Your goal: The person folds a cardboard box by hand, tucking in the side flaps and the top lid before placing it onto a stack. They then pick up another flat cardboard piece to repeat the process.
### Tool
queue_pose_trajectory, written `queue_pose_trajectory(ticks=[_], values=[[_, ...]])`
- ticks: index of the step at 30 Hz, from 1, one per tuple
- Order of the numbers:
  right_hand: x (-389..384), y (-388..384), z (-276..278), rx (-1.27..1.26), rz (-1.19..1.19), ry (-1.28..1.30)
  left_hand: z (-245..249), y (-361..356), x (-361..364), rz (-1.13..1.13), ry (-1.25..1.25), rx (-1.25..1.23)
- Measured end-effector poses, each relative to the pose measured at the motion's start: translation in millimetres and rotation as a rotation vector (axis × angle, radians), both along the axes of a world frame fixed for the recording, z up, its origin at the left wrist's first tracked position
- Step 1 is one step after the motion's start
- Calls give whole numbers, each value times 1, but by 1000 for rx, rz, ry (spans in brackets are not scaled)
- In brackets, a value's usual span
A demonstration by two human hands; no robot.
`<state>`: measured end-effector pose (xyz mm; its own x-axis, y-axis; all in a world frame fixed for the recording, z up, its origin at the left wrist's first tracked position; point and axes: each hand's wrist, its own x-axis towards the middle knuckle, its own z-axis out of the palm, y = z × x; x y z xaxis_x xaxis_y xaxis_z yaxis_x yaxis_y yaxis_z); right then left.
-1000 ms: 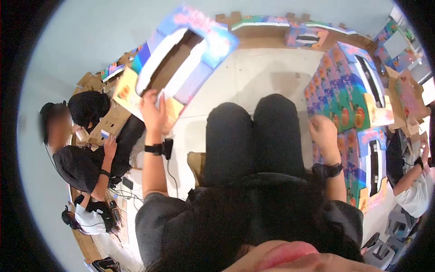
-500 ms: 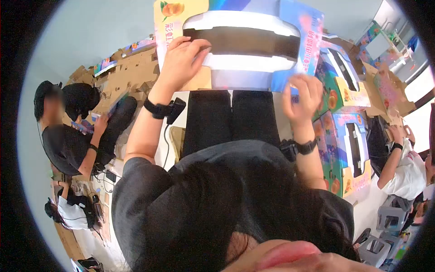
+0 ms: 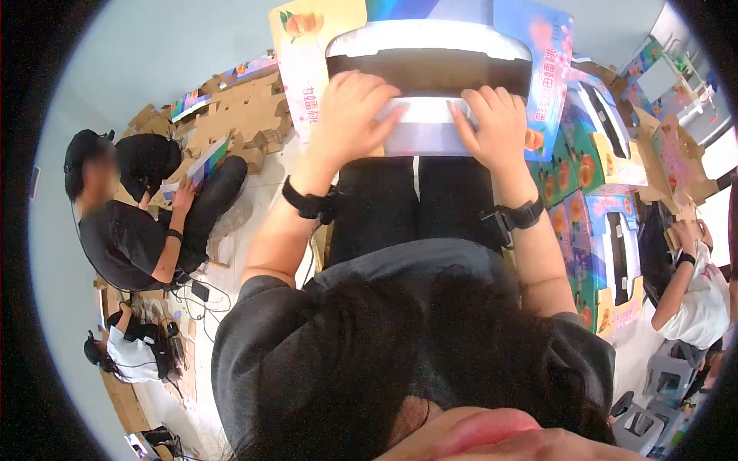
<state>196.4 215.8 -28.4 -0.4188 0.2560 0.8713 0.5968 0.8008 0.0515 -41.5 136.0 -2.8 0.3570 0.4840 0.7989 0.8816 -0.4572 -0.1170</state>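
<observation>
A printed cardboard box [image 3: 430,140] with peach pictures and a long opening in its top is in front of my legs. White flaps line the opening's far and near edges. My left hand [image 3: 355,115] rests over the near left corner of the opening, fingers pressed on the near white flap [image 3: 427,110]. My right hand [image 3: 493,127] lies on the same flap at its right end, fingers over the edge and thumb on the near side. The hands are apart, with the flap's middle between them.
Printed boxes [image 3: 607,242] are stacked at the right. Flat brown cardboard [image 3: 231,115] spreads over the left background. A person in black [image 3: 127,238] sits at the left holding a printed piece; a person in white [image 3: 703,296] is at the right. Grey stools [image 3: 669,376] stand lower right.
My left hand has moved right onto the near flap. My right hand has moved up and inward from the box's near right corner onto that flap. The view has shifted slightly.
</observation>
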Motion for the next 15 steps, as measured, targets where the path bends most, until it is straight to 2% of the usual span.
queue_pose_trajectory(ticks=[1,4,5,9,13,15], values=[[-3,0,0,-1,-8,1,-6,7,6,-3,-5,24],[-8,-1,-4,4,-19,17,-14,6,27,219,1,-193],[-9,-3,-6,4,-29,29,-21,12,27,159,-90,-104],[-10,-19,-22,21,-69,92,-39,12,33,165,-196,32],[-1,-32,-37,12,-89,104,-41,-18,40,105,-277,-126],[3,-35,-46,-32,-100,104,-35,-33,47,-49,-452,-102]])
